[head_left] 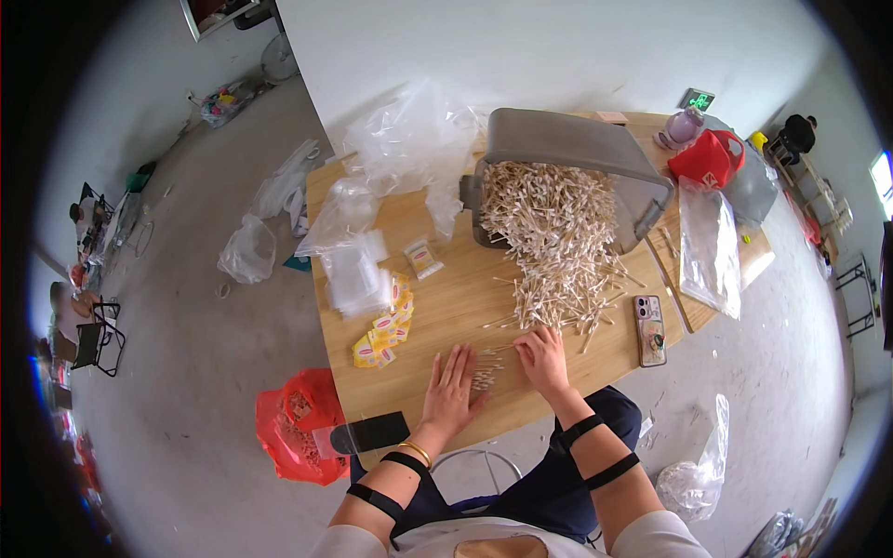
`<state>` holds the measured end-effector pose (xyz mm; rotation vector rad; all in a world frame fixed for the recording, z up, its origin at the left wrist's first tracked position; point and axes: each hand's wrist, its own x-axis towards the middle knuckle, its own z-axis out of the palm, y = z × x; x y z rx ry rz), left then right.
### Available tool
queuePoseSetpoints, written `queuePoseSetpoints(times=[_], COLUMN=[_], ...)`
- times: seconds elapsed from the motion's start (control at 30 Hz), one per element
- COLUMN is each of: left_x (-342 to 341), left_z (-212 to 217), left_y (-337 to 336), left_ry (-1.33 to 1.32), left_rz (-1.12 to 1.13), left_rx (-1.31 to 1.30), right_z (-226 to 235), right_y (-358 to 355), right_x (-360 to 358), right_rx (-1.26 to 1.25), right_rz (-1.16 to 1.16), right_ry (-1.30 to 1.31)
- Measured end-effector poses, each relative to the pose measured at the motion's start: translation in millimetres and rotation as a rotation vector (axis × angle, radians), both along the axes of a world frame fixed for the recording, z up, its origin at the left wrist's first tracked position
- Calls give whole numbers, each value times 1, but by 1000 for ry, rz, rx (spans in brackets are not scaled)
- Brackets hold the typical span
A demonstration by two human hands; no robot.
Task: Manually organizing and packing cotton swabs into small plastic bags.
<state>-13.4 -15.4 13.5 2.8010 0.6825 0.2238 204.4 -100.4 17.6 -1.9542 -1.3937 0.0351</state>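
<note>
My left hand (452,389) lies flat on the wooden table, fingers stretched out, beside a small row of cotton swabs (485,374). The thumb rests along the near end of that row. My right hand (542,360) is closed in a pinch at the near edge of a big heap of cotton swabs (549,219). A thin swab (503,348) sticks out to the left from its fingertips. The heap spills out of a grey plastic bin (567,139) tipped on its side.
Left on the table (446,307) are clear bags (355,274), yellow cards (386,327), a packed pouch (422,258) and a dark phone-like slab (370,432). Right are a phone (650,330), a clear bag (709,246) and a red container (707,160). A red bag (302,418) sits below the table's left edge.
</note>
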Motion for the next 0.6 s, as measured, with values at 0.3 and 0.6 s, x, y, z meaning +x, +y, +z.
queuePoseSetpoints(times=[0.3,0.6], left_x=[0,-2], left_z=[-2,-5], left_y=[0,1], left_ry=[-9,-65], left_rz=[-31,-30], left_rx=[22,-37], right_z=[-3,22], right_y=[24,53], right_x=[-23,10], right_rx=[-68,-154], right_rz=[34,-39], right_ry=[-3,-291])
